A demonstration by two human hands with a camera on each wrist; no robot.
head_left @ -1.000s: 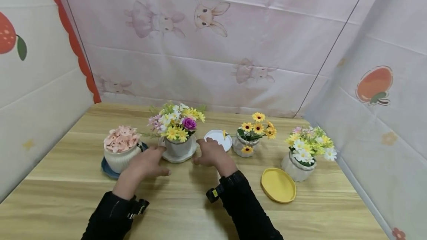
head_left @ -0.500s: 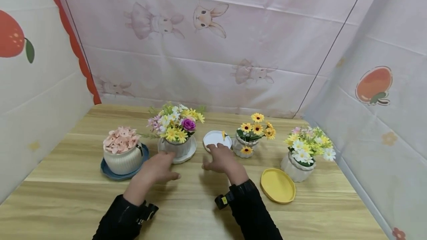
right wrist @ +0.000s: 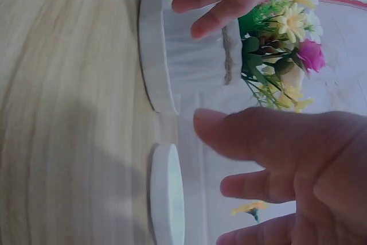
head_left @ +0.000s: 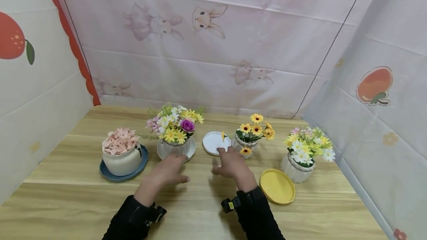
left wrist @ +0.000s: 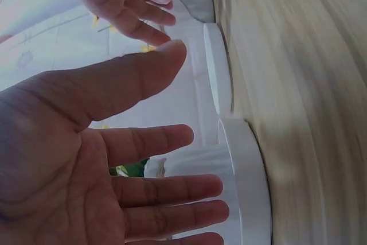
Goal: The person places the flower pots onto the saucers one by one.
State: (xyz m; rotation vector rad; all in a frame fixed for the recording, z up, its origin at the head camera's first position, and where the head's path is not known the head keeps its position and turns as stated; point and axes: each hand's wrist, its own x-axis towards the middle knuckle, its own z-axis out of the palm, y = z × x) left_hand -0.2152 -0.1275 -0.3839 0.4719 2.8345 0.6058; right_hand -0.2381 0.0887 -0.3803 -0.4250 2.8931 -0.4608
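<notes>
My left hand [head_left: 166, 171] is held with its fingers straight and nothing in it, in front of a pot of mixed flowers [head_left: 175, 127]. That pot stands upright on a white scalloped saucer [head_left: 191, 150], whose front edge the fingers overlap in the head view. My right hand [head_left: 231, 164], also holding nothing, has its fingers extended at the near edge of a bare white saucer [head_left: 211, 143]. Just beyond it is a white pot of small sunflowers [head_left: 255, 130], its lower part partly hidden by the hand. The left wrist view shows the left palm [left wrist: 51, 170] with fingers spread.
A cream ribbed pot with pink blossoms [head_left: 121, 155] sits on a blue saucer [head_left: 143, 162] at the left. Towards the right lie a bare yellow saucer [head_left: 277, 187] and a white pot of daisies [head_left: 298, 167]. Printed cloth walls [head_left: 213, 47] enclose the wooden table.
Both hands have drawn away from the mixed-flower pot, moving right and nearer to the body. The pot stays on its white saucer; the right hand is now by the bare white saucer.
</notes>
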